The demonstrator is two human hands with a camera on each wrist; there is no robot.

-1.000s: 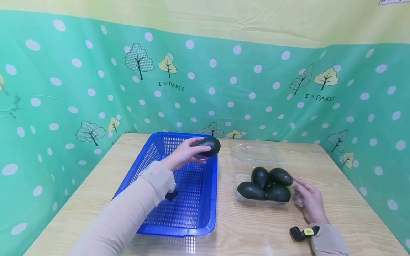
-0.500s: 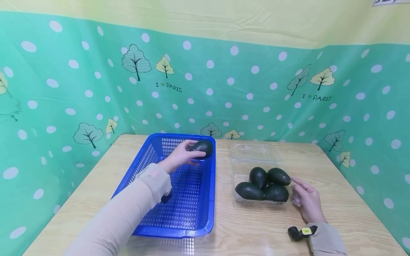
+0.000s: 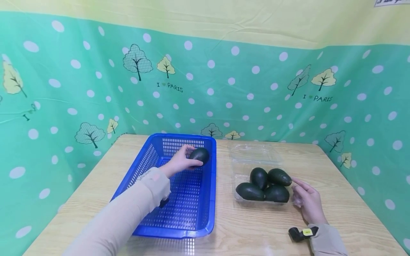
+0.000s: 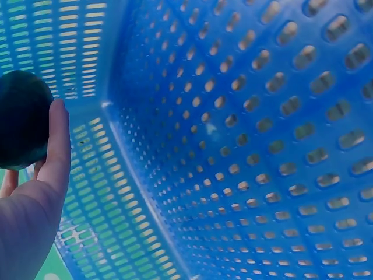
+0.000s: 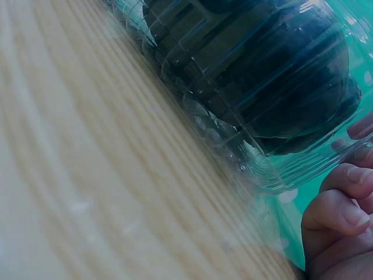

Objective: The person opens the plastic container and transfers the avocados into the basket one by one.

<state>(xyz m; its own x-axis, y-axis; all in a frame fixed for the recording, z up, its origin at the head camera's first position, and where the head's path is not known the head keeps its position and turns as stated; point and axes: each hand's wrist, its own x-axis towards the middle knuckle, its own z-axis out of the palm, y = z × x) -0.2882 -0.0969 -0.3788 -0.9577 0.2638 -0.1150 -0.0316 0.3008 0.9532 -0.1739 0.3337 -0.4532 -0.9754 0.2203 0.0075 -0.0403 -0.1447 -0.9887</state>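
A person sits at a pale wood-grain desk walled by a green polka-dot cloth. At the desk's 9 o'clock side stands a blue perforated plastic basket. The left hand reaches into the basket's 1 o'clock corner, its grip curled around a dark green oval avocado, thumb underneath and fingers over the far side. In the left wrist view the avocado hangs close by the slotted wall, with no floor contact visible. At 3 o'clock of the basket sits a clear plastic clamshell tray with its lid laid back, holding four more dark avocados. The right hand rests at the tray's 3 o'clock edge, fingers loosely bent and touching the clear rim, gripping nothing firmly.

Judging from this, a release from height could bruise the fruit or send it rolling along the basket floor. The light tray might also skid if the right hand nudges it.
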